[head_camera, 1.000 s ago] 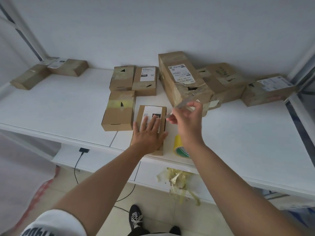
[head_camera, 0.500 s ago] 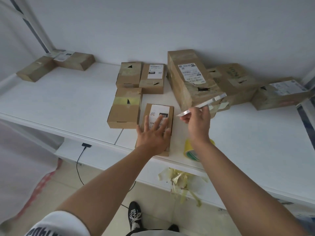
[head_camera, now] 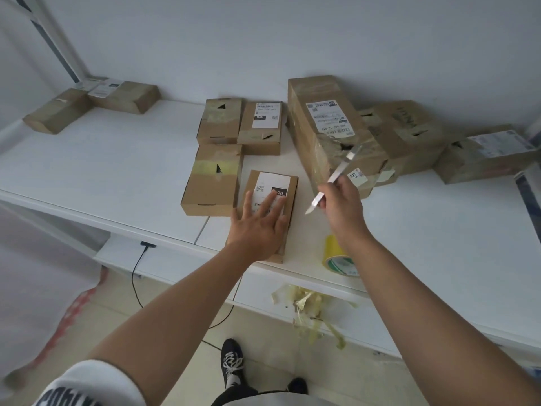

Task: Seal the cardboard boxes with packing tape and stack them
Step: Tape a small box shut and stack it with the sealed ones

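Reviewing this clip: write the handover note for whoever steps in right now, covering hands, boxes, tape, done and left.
Left hand: flat, pressing the small labelled box at the table's front edge.
Right hand: pinching a cut tape strip, raised above the table.
Tape roll: near the edge, under the right forearm.
Done: strip cut.
Left: tape this box; other boxes lie unstacked behind, some torn.

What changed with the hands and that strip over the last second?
The right hand swung the tape strip it pinches from nearly level to steeply tilted. The left hand stayed flat on the small box; the tape roll stayed put.
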Demonstrator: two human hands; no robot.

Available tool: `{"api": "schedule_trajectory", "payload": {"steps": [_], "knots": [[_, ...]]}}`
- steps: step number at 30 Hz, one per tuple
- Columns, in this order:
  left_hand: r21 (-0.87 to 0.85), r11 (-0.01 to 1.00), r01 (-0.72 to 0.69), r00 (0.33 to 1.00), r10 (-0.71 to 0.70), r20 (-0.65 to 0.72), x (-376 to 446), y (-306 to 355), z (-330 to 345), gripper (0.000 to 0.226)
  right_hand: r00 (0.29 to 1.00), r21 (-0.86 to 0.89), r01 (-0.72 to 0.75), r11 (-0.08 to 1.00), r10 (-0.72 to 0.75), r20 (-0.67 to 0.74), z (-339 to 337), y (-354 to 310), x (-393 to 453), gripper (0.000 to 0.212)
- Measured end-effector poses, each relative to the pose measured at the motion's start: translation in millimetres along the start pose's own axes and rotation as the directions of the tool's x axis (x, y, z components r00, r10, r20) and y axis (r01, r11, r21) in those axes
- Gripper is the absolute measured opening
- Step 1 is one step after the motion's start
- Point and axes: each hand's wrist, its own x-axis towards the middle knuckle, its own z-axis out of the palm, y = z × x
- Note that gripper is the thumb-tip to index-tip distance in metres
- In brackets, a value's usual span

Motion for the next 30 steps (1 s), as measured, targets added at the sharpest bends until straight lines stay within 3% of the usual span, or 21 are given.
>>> {"api": "schedule_trajectory", "payload": {"steps": [3, 5, 9, 12, 16, 21, 30], "knots": [[0.009, 1.0, 0.013, 1.0, -0.013, -0.002, 3.1, -6.7, -2.0, 0.055, 0.999, -0.156, 0.046, 0.987, -0.042, 0.034, -19.9, 3.1, -2.4, 0.014], [0.01, 1.0, 0.018, 1.0, -0.018, -0.004, 4.0, -6.2, -1.7, 0.056, 0.999, -0.128, 0.051, 0.99, -0.051, 0.006, -30.5, 2.4, -4.5, 0.006], [0.01, 0.999, 0.031, 0.999, -0.031, -0.009, 4.1, -4.3, -0.9, 0.056, 0.996, -0.118, 0.087, 0.989, -0.089, -0.009, -29.3, -1.7, -6.4, 0.016], [0.006, 0.999, 0.036, 0.999, -0.036, -0.013, 4.6, -5.0, -0.6, 0.056, 0.986, -0.054, 0.159, 0.986, -0.155, 0.067, -6.8, -16.6, -6.4, 0.015], [0.047, 0.998, 0.03, 0.999, -0.031, 0.015, 4.5, -5.9, -2.6, 0.056, 0.984, 0.095, 0.023, 0.995, -0.039, 0.173, 27.5, -14.6, -2.9, 0.02], [0.017, 0.999, 0.032, 0.999, -0.032, -0.02, 3.6, -3.3, -1.4, 0.056, 0.954, -0.187, -0.057, 0.981, 0.109, 0.28, 11.3, 13.6, 6.0, 0.018], [0.024, 1.0, 0.018, 1.0, -0.018, 0.002, 5.4, -6.2, -3.2, 0.054, 0.895, -0.182, -0.13, 0.975, 0.194, 0.401, 9.3, 14.6, 7.2, 0.017]]}}
